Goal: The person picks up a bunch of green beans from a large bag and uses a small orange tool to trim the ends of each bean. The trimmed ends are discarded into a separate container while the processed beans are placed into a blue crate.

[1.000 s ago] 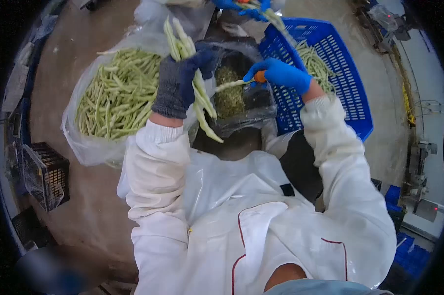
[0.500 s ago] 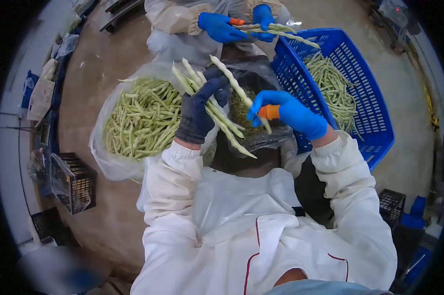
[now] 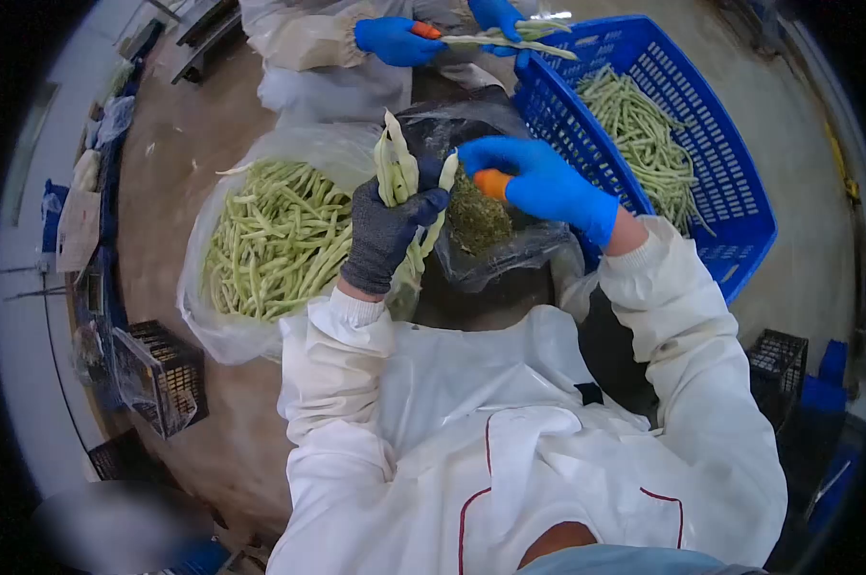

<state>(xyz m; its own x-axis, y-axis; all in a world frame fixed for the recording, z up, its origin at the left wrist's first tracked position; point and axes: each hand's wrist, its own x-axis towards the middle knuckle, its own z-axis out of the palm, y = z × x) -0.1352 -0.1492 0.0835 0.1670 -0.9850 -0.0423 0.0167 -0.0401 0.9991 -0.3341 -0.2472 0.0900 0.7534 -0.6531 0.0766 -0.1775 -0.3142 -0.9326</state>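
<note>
Several pale green beans (image 3: 398, 165) stand upright in my left hand (image 3: 387, 230), which wears a dark grey glove and is closed around them. One bean (image 3: 447, 174) leans out to the right of the bunch. My right hand (image 3: 553, 185), in a blue glove, is curled with its fingertips at that bean's upper tip. An orange piece (image 3: 492, 183) covers or sits at the thumb; what is pinched there is hidden. Below the hands, a dark plastic-lined container (image 3: 510, 254) holds small green scraps (image 3: 481, 218).
To the left is a clear plastic bag (image 3: 195, 316) full of green beans (image 3: 280, 240). At right stands a blue basket (image 3: 720, 206) with more beans (image 3: 639, 144). Opposite, a co-worker's blue-gloved hands (image 3: 399, 41) hold beans. A black crate (image 3: 170, 374) lies at far left.
My right hand has moved up and left, toward the bunch. The bean it held across now stands beside the bunch in my left hand, which has turned more upright. The view has shifted slightly.
</note>
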